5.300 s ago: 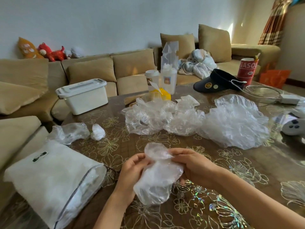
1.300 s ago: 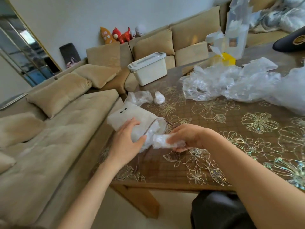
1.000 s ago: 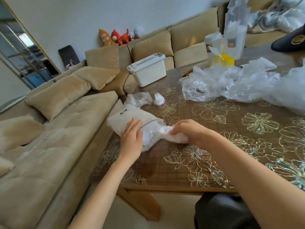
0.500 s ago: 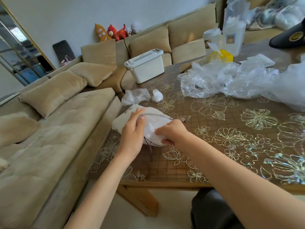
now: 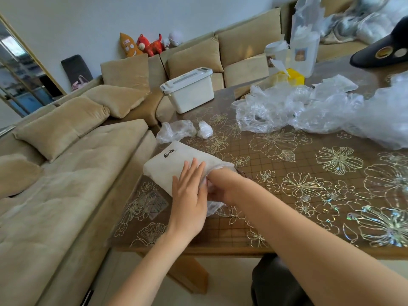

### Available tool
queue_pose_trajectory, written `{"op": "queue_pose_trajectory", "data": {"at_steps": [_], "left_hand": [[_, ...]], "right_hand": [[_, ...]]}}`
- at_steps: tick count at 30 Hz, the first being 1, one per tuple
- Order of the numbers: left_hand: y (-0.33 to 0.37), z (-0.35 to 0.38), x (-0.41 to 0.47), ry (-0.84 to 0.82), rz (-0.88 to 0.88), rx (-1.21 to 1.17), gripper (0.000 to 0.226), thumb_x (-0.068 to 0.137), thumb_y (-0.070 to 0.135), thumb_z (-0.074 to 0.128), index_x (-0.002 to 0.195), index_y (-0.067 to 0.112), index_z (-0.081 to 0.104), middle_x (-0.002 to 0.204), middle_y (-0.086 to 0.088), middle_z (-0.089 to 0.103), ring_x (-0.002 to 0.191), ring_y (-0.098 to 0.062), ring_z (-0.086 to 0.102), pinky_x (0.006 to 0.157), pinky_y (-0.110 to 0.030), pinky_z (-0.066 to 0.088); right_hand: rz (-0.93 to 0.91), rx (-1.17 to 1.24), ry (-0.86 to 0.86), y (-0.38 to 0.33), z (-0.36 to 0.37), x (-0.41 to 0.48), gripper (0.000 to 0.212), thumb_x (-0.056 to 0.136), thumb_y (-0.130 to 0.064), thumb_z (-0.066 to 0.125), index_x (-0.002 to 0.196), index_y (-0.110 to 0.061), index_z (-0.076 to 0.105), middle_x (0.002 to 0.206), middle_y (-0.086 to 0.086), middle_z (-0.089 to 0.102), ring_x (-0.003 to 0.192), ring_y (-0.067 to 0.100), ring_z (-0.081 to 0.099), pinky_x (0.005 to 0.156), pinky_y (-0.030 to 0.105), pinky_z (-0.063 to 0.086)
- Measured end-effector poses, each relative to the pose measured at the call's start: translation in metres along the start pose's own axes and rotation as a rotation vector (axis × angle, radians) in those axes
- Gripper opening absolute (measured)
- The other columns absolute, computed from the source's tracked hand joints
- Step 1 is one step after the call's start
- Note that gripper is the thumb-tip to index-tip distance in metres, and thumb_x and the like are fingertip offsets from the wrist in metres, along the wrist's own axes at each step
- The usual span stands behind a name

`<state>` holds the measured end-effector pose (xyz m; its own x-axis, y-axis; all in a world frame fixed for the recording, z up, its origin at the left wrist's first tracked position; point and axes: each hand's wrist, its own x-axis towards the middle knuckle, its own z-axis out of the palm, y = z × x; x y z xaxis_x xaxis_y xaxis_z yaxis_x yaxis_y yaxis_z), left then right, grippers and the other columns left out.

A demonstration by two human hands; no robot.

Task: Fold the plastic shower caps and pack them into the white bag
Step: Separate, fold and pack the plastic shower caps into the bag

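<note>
The left hand (image 5: 189, 195) lies flat, fingers straight and together, pressing on top of the white bag (image 5: 164, 165). Just to its right, the right hand (image 5: 221, 186) is thrust into the bag's mouth; its fingers are hidden, so I cannot tell whether they grip anything. The bag's long axis runs from that mouth away and leftward to its closed, labelled end. Beyond the bag sit two small bundled caps (image 5: 176, 133). The loose shower caps (image 5: 298, 107) lie well away to the far right, nearer the right hand, which likely fetches next.
</note>
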<state>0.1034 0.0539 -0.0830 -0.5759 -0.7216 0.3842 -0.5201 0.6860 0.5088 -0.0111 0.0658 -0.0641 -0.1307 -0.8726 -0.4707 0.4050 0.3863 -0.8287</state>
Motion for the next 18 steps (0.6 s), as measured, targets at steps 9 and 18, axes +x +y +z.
{"op": "queue_pose_trajectory", "data": {"at_steps": [9, 18], "left_hand": [[-0.038, 0.015, 0.006, -0.184, -0.021, 0.571, 0.058, 0.101, 0.041, 0.023, 0.150, 0.024, -0.003, 0.156, 0.002, -0.019, 0.137, -0.009, -0.032, 0.111, -0.041, -0.022], [-0.017, 0.034, 0.021, 0.190, 0.041, 0.354, 0.063, 0.094, 0.045, 0.019, 0.146, 0.011, 0.030, 0.154, -0.011, 0.027, 0.144, -0.016, 0.007, 0.111, -0.052, -0.012]], "right_hand": [[-0.019, -0.101, 0.118, -0.010, -0.054, 0.000, 0.011, 0.094, 0.002, 0.046, 0.087, 0.001, 0.055, 0.081, 0.015, 0.058, 0.069, 0.023, 0.059, 0.068, 0.033, 0.054], [-0.319, -0.774, 0.490, -0.011, -0.092, -0.017, 0.027, 0.092, 0.000, 0.041, 0.115, -0.003, 0.054, 0.109, 0.016, 0.061, 0.091, 0.028, 0.062, 0.076, 0.036, 0.055]]}}
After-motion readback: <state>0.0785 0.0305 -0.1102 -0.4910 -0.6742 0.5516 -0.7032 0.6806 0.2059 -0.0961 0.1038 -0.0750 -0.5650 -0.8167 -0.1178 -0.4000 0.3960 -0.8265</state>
